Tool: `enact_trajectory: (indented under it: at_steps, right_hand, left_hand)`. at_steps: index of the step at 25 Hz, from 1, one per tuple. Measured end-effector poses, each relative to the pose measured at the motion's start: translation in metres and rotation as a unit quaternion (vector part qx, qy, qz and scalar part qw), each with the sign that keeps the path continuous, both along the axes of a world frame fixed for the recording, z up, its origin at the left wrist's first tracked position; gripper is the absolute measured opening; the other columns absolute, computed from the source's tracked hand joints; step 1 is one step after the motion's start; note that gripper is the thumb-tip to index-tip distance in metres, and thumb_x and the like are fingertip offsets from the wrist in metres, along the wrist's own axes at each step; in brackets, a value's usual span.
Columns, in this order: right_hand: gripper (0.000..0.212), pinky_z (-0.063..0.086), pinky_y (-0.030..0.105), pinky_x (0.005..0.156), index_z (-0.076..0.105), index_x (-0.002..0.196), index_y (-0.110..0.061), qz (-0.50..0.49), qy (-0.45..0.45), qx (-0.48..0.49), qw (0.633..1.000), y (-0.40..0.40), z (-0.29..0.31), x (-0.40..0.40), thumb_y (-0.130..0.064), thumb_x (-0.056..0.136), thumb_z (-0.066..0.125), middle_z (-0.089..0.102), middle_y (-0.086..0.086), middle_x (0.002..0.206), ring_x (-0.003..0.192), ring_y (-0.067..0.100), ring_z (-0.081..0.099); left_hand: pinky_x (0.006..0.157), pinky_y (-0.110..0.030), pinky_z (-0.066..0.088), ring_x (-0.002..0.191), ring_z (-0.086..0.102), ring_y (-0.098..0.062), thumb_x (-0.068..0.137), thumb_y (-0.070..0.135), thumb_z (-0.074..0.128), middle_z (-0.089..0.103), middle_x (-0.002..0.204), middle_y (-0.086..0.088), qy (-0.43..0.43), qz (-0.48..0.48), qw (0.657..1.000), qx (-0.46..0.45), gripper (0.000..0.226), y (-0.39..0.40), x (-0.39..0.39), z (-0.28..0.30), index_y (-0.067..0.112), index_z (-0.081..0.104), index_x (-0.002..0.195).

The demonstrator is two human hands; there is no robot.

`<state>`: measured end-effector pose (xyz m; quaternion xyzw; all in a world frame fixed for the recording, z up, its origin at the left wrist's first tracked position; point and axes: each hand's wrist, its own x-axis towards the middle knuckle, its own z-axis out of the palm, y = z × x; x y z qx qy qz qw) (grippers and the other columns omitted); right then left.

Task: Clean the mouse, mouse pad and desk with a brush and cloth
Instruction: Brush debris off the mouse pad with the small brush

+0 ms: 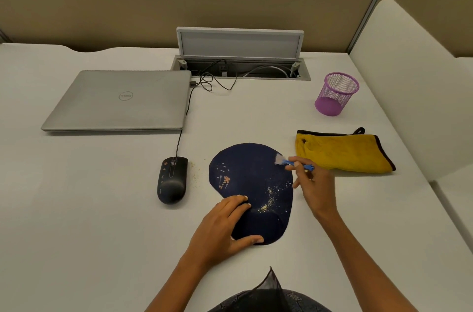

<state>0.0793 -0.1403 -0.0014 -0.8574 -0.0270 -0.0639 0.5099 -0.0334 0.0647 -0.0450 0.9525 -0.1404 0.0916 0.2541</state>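
A dark blue mouse pad point(252, 178) with a raised wrist rest lies on the white desk point(102, 196); pale crumbs are scattered over its right half. My left hand point(225, 227) rests on the pad's near left part, fingers straight, thumb at its front edge. My right hand point(313, 185) pinches a small blue brush point(294, 162), whose white bristles sit at the pad's far right edge. A black wired mouse point(172, 180) lies left of the pad, with crumbs on the desk between them. A folded yellow cloth point(343, 154) lies right of the pad.
A closed grey laptop point(120, 100) sits at the back left, the mouse cable running to it. An open cable hatch point(240, 55) is at the back centre. A purple mesh cup point(336, 94) stands behind the cloth. A cream partition point(399, 76) borders the right side.
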Motion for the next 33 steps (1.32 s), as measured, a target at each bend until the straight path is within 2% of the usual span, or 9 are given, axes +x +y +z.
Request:
enact_trajectory:
  at_steps: [4, 9, 11, 15, 20, 26, 29, 31, 33]
  right_hand:
    - [0.021, 0.051, 0.015, 0.063, 0.066, 0.108, -0.021, 0.137, 0.059, 0.001, 0.989, 0.015, -0.002, -0.011, -0.021, 0.094, 0.05, 0.072, -0.003, 0.091, 0.057, 0.006, 0.06]
    - [0.027, 0.054, 0.04, 0.079, 0.066, 0.109, -0.012, -0.102, 0.021, -0.09, 0.991, -0.006, -0.006, 0.004, -0.027, 0.091, 0.053, 0.071, 0.014, 0.1, 0.084, 0.029, 0.066]
    - [0.025, 0.054, 0.036, 0.079, 0.067, 0.108, -0.01, -0.09, 0.003, -0.059, 0.994, -0.008, -0.004, 0.003, -0.023, 0.09, 0.055, 0.071, 0.012, 0.102, 0.088, 0.026, 0.066]
    - [0.019, 0.052, 0.012, 0.073, 0.069, 0.103, -0.014, 0.08, 0.051, 0.007, 0.995, 0.007, -0.001, -0.016, -0.016, 0.091, 0.055, 0.071, -0.004, 0.088, 0.079, 0.004, 0.066]
    - [0.021, 0.056, 0.04, 0.073, 0.068, 0.105, -0.013, -0.097, 0.013, -0.069, 0.993, -0.014, -0.006, -0.002, -0.022, 0.091, 0.055, 0.072, 0.014, 0.093, 0.077, 0.029, 0.066]
    - [0.017, 0.057, 0.025, 0.075, 0.069, 0.102, -0.017, 0.099, 0.053, -0.006, 0.994, 0.001, -0.001, -0.021, -0.019, 0.09, 0.056, 0.074, 0.0, 0.093, 0.084, 0.005, 0.068]
    - [0.025, 0.056, 0.037, 0.074, 0.069, 0.103, -0.012, -0.018, 0.057, -0.091, 0.994, -0.009, -0.005, -0.009, -0.029, 0.09, 0.056, 0.073, 0.011, 0.09, 0.079, 0.021, 0.067]
    - [0.029, 0.052, 0.034, 0.073, 0.068, 0.103, -0.007, -0.099, 0.045, -0.133, 0.985, -0.017, -0.001, -0.005, -0.029, 0.09, 0.055, 0.072, 0.017, 0.09, 0.074, 0.025, 0.063]
    - [0.023, 0.053, 0.034, 0.072, 0.068, 0.104, -0.011, -0.082, 0.011, -0.107, 0.991, -0.015, 0.005, -0.009, -0.025, 0.09, 0.056, 0.072, 0.013, 0.092, 0.074, 0.021, 0.063]
  left_hand:
    - [0.096, -0.031, 0.045, 0.118, 0.051, -0.015, 0.08, 0.069, 0.051, 0.054, 0.13, 0.003, -0.005, -0.002, 1.0, -0.001, 0.067, 0.0, 0.0, 0.001, 0.019, 0.056, 0.123]
    - [0.097, -0.027, 0.039, 0.118, 0.051, -0.014, 0.08, 0.07, 0.049, 0.054, 0.13, 0.003, -0.007, 0.001, 1.0, 0.009, 0.067, -0.001, 0.001, 0.002, 0.018, 0.057, 0.122]
    - [0.097, -0.027, 0.039, 0.118, 0.051, -0.014, 0.08, 0.07, 0.048, 0.054, 0.13, 0.003, -0.008, 0.0, 1.0, 0.008, 0.068, 0.0, 0.0, 0.002, 0.018, 0.057, 0.122]
    - [0.096, -0.029, 0.042, 0.118, 0.051, -0.014, 0.08, 0.07, 0.049, 0.054, 0.13, 0.003, -0.008, -0.001, 1.0, 0.008, 0.067, 0.001, 0.0, 0.001, 0.019, 0.056, 0.123]
    - [0.096, -0.03, 0.043, 0.119, 0.051, -0.014, 0.08, 0.07, 0.049, 0.053, 0.131, 0.003, -0.002, 0.001, 1.0, 0.007, 0.067, -0.001, -0.001, 0.002, 0.019, 0.056, 0.123]
    - [0.098, -0.03, 0.043, 0.119, 0.05, -0.014, 0.08, 0.07, 0.049, 0.053, 0.131, 0.003, -0.002, -0.003, 1.0, 0.008, 0.068, 0.0, 0.0, 0.001, 0.018, 0.057, 0.123]
    - [0.099, -0.028, 0.04, 0.119, 0.049, -0.013, 0.08, 0.071, 0.048, 0.054, 0.13, 0.003, -0.011, -0.004, 1.0, 0.013, 0.069, -0.001, 0.001, 0.002, 0.016, 0.058, 0.121]
    - [0.099, -0.028, 0.041, 0.119, 0.049, -0.013, 0.08, 0.071, 0.048, 0.053, 0.13, 0.003, -0.007, -0.004, 1.0, 0.012, 0.069, 0.0, 0.001, 0.002, 0.017, 0.058, 0.122]
    - [0.099, -0.027, 0.039, 0.12, 0.048, -0.013, 0.08, 0.071, 0.047, 0.053, 0.13, 0.004, -0.005, -0.004, 1.0, 0.012, 0.069, 0.0, 0.001, 0.002, 0.017, 0.058, 0.122]
